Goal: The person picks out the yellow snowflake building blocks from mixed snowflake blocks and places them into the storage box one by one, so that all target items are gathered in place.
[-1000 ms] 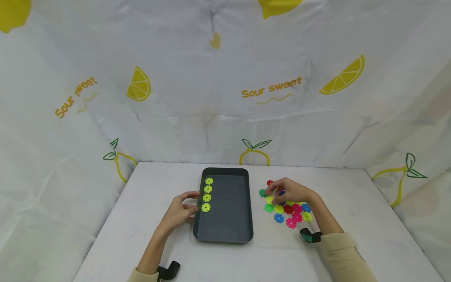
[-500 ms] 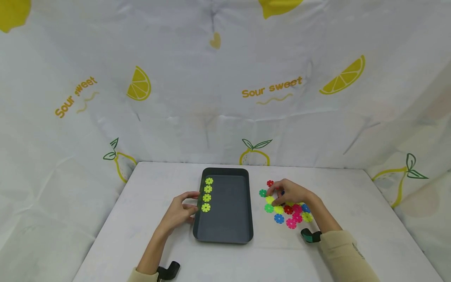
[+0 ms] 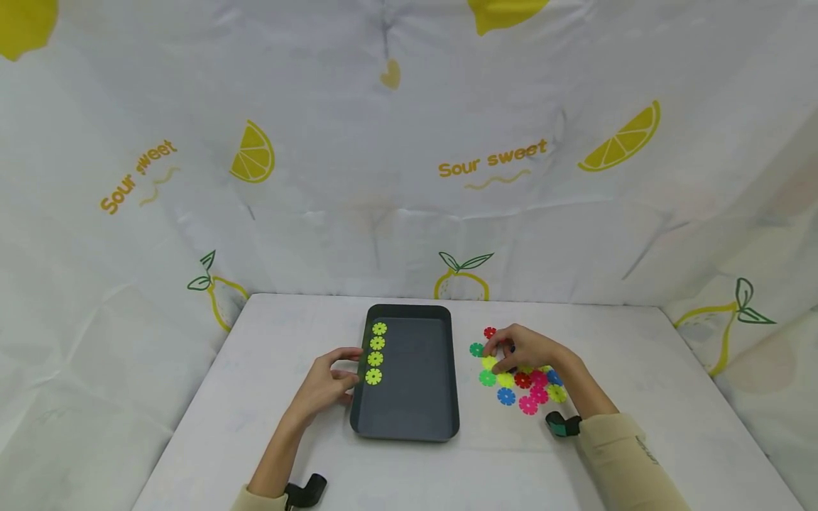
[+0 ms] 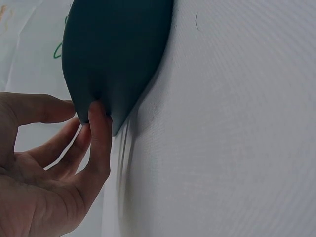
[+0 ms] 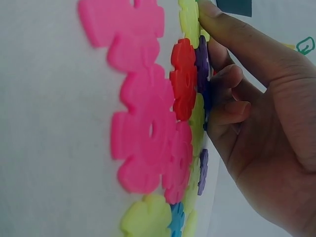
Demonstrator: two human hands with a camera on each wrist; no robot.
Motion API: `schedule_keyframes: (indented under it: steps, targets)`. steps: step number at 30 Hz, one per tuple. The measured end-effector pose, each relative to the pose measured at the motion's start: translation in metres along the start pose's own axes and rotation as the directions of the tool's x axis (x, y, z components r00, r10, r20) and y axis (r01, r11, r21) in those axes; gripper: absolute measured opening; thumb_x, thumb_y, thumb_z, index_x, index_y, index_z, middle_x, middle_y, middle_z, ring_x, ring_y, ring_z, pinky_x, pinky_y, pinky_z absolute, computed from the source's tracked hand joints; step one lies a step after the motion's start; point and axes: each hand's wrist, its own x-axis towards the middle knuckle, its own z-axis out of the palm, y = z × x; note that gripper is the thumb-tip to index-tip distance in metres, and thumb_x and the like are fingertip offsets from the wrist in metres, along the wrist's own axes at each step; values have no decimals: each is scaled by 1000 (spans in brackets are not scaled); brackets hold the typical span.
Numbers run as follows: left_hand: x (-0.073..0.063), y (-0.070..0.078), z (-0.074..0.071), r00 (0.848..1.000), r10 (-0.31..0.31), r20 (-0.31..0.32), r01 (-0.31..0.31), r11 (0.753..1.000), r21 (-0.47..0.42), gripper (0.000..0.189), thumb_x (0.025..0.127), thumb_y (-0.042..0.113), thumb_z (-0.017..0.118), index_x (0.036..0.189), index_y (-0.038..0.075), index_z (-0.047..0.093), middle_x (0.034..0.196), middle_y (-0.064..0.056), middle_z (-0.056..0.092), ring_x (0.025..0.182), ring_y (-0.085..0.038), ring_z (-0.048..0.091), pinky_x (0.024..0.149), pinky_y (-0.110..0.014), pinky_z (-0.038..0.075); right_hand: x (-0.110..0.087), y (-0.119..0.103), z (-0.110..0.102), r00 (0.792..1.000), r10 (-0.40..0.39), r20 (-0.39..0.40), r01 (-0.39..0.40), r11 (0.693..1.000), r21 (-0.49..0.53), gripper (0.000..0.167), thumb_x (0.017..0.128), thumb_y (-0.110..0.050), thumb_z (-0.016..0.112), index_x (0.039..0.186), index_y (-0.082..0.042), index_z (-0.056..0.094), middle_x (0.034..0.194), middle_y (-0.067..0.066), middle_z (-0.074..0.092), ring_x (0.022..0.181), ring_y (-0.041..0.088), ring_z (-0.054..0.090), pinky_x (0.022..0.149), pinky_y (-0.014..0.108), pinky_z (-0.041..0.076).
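In the head view, my left hand [image 3: 324, 382] holds the left rim of a dark grey baking tray [image 3: 409, 411]; the left wrist view shows its fingertips against the tray's outer wall [image 4: 118, 54]. Several yellow plastic snowflake discs [image 3: 374, 359] form a column along the tray's left side. At the right, my right hand [image 3: 527, 348] reaches over a loose pile of coloured snowflake discs, its thumb and index finger around a yellow snowflake disc [image 3: 489, 363]. In the right wrist view, a fingertip touches that yellow disc, and the other fingers are curled above a dark blue disc [image 5: 202, 69].
Pink [image 3: 528, 404], blue [image 3: 506, 396], green [image 3: 488, 377] and red [image 3: 489, 332] discs lie about the right hand, some overlapping. The table [image 3: 396, 475] is white. A lemon-printed cloth [image 3: 358, 213] hangs behind it. Black wrist devices [image 3: 562, 425] are worn on both arms.
My right hand has shifted slightly nearer, its thumb and index finger coming around the yellow disc; over the last half second it barely moves. The left hand and tray stay put.
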Motion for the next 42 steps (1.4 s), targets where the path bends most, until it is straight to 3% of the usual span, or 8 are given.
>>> schedule_keyframes:
  steps: [17, 29, 42]
  targets:
    - [0, -2, 0, 1000, 3, 4, -3, 1000, -14, 50, 94, -1, 71, 143, 8, 67, 144, -18, 65, 95, -22, 77, 68, -39, 67, -1, -4, 1, 999, 38, -5, -38, 999, 22, 27, 87, -13, 90, 110, -9, 75, 94, 9, 68, 76, 15, 58, 67, 21, 55]
    - [1, -2, -1, 1000, 13, 14, -13, 1000, -20, 50, 95, -1, 70, 144, 7, 66, 146, -20, 64, 97, -23, 78, 69, -39, 67, -2, -4, 1, 999, -28, -15, 27, 999, -32, 28, 88, -12, 88, 114, -8, 78, 95, 9, 71, 84, 17, 59, 71, 21, 54]
    - [2, -2, 0, 1000, 2, 4, -2, 1000, -6, 51, 94, -2, 70, 144, 8, 67, 146, -18, 65, 96, -22, 78, 70, -38, 67, -5, -11, 0, 999, -35, -28, 37, 998, 47, 19, 94, -7, 82, 112, -4, 78, 96, 12, 76, 79, 14, 68, 75, 21, 63]
